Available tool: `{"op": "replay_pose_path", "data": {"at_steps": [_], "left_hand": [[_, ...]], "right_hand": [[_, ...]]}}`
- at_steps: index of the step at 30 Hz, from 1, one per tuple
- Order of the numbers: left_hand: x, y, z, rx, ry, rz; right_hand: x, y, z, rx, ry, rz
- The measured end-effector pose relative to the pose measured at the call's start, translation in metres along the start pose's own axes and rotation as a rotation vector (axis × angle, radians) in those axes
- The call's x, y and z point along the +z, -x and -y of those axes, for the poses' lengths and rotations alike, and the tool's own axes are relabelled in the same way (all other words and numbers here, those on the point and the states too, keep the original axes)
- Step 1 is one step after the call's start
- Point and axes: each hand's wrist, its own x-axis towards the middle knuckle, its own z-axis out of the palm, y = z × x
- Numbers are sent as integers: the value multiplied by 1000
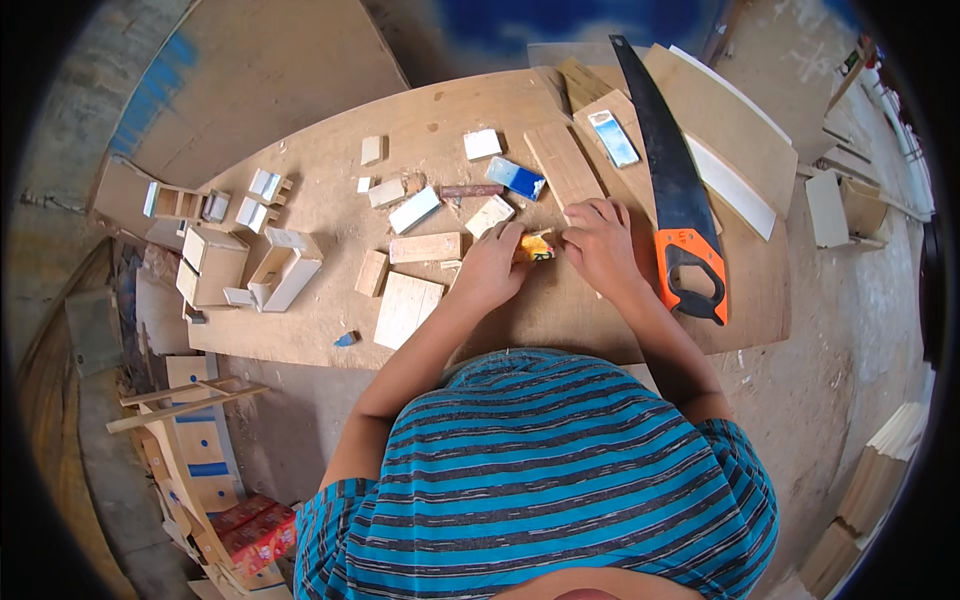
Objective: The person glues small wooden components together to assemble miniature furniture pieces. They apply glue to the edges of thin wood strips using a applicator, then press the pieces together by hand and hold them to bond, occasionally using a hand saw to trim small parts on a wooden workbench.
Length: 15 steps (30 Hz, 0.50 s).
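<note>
My left hand (pixel 487 268) is closed round a small yellow printed object (pixel 538 246), whose exact kind I cannot make out. Just right of it, my right hand (pixel 603 246) has its fingers curled downward over the board. Whatever lies under those fingertips is hidden. Beyond the right hand a long wood block (pixel 562 163) slants away. Close to my left hand lie a pale wood block (pixel 491 215), a flat wood strip (pixel 426 247) and a square wood piece (pixel 408 310). A blue and white block (pixel 515 179) rests a little farther off.
A hand saw (pixel 672 165) with an orange and black handle lies at the right of the board table (pixel 600 335). Small wooden box models (pixel 285 270) stand at the left. A small blue cap-like thing (pixel 346 339) sits near the front edge. Wooden frames (pixel 205 440) stand below left.
</note>
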Motion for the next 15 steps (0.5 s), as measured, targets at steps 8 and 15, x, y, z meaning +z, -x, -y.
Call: {"op": "replay_pose_path", "data": {"at_steps": [8, 15], "left_hand": [[-20, 37, 12, -89, 874, 37], [-52, 64, 3, -178, 1333, 16]], "right_hand": [[-51, -16, 27, -97, -322, 177], [-82, -12, 66, -79, -547, 206]]}}
